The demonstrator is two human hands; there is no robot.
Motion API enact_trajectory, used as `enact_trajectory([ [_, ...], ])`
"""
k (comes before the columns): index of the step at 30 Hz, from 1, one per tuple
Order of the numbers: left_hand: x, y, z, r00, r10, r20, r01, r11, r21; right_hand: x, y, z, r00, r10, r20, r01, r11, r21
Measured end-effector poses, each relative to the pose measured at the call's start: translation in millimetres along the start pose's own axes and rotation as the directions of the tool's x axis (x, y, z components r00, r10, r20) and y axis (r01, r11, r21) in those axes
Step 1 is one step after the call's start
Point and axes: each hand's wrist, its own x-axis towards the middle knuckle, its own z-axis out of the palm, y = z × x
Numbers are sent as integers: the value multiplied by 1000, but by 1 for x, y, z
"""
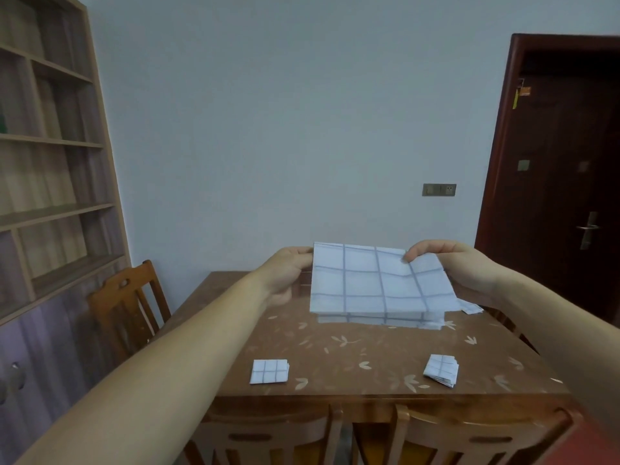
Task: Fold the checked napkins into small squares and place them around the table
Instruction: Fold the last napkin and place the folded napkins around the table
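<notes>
We're in what looks like a home dining room: wooden table, matching chairs, bookshelf, dark wooden door.

Left hand: arm stretched toward 12 o'clock, fingers closed in a grip.
Right hand: reaching from 3 o'clock, fingertips pinching.

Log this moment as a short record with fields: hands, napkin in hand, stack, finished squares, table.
left hand: grips the held napkin's left edge
right hand: pinches its top right corner
held napkin: checked, unfolded, lifted above the stack
stack: unfolded checked napkins, far side of the table
folded squares: two near the front edge, left and right
table: brown, leaf pattern
</notes>
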Motion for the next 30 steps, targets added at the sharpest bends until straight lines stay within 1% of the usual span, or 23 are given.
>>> enact_trajectory([
  [3, 2, 5, -1, 996, 66, -60, -67, 998, -21, -2, 5, 2, 997, -1, -73, -5, 997, -78],
  [5, 2, 7, 0, 993, 104, -61, -103, 994, 29, 3, 8, 6, 982, -79, -171, 52, 986, -156],
  [7, 3, 7, 4, 991, 125, -42, -119, 984, 130, 6, 6, 16, 963, -187, -191, 130, 952, -279],
  [9, 2, 8, 10, 991, 130, 25, -132, 958, 253, 6, 1, 34, 958, -269, -104, 210, 898, -388],
  [11, 0, 10, 14, 989, 108, 105, -138, 927, 348, 8, -3, 51, 963, -269, 7, 239, 846, -477],
  [13, -4, 11, 17, 985, 89, 151, -140, 915, 379, 10, -4, 63, 970, -237, 44, 223, 813, -538],
  [15, -6, 13, 18, 983, 99, 152, -154, 898, 412, 9, -4, 68, 967, -249, 54, 239, 814, -529],
  [18, -6, 14, 17, 984, 128, 123, -171, 874, 455, 6, -5, 71, 959, -268, 93, 279, 831, -481],
  [20, -5, 16, 17, 985, 136, 103, -169, 861, 480, 6, -5, 72, 954, -282, 98, 294, 825, -483],
  [26, -6, 19, 17, 987, 136, 84, -160, 858, 488, 8, -11, 74, 944, -325, 59, 317, 842, -436],
  [30, -5, 22, 19, 985, 155, 74, -171, 844, 509, 7, -13, 73, 951, -311, -5, 290, 892, -347],
])
